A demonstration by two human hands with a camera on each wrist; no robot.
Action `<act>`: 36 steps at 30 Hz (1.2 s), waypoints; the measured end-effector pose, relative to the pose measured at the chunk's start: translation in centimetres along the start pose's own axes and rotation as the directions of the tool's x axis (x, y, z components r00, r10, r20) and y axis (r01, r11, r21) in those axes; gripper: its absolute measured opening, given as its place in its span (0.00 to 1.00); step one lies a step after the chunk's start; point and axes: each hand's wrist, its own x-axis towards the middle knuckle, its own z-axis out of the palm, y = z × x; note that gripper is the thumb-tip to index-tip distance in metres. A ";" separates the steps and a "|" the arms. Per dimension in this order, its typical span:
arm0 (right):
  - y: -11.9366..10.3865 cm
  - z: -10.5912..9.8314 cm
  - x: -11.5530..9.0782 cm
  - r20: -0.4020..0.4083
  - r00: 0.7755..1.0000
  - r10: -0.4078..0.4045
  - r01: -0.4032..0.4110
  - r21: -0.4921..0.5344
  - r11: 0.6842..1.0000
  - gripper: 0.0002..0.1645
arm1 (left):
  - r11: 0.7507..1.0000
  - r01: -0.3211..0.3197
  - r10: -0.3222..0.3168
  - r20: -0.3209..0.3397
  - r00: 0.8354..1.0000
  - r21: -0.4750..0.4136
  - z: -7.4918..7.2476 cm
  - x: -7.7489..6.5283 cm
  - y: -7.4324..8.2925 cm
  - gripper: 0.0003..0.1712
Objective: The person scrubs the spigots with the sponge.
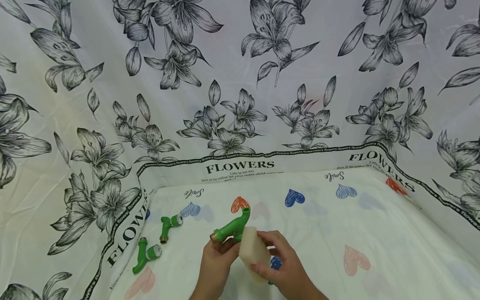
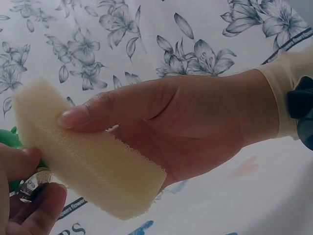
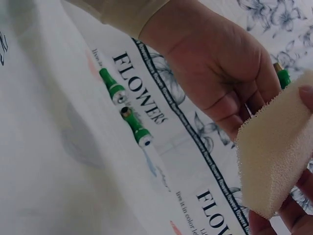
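Note:
My left hand [image 1: 218, 261] holds a green plastic tap [image 1: 233, 228] by its handle side, with the spout pointing up and away to the right and the brass-coloured threaded end to the left. In my right hand [image 1: 283, 259] is a cream sponge block [image 1: 252, 249], gripped between thumb and fingers. The sponge stands close against the tap's near side and hides part of it; whether they touch I cannot tell. The left wrist view shows the right thumb across the sponge [image 2: 93, 152] and the tap's clear knob [image 2: 35, 185] between the left fingers.
Two more green taps with silvery knobs, one farther [image 1: 166, 228] and one nearer [image 1: 144, 255], lie to the left on the heart-printed white cloth [image 1: 318, 250]. Flower-printed fabric [image 1: 232, 96] rises behind and at both sides, edged with a black lettered band.

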 end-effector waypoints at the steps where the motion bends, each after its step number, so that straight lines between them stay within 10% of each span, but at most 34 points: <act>1: 0.0 0.0 0.0 0.003 1.000 -0.001 0.001 0.002 1.000 0.35 | 1.000 0.005 -0.005 -0.003 1.000 0.000 0.0 0.0 0.1 0.34; 17: 1.5 -1.2 1.1 -0.109 0.993 0.048 -0.051 -0.025 0.998 0.34 | 0.996 -0.018 -0.006 0.270 0.963 0.085 -0.3 -0.4 0.6 0.28; 27: 1.0 -0.5 0.5 -0.059 0.996 0.073 -0.073 0.009 0.997 0.32 | 0.995 -0.064 0.052 0.150 0.987 0.081 0.0 -0.3 0.4 0.28; 36: 0.6 0.1 -0.2 -0.017 0.998 -0.063 0.063 -0.014 0.998 0.35 | 0.989 -0.129 0.121 0.100 0.988 0.071 0.0 -0.1 0.2 0.27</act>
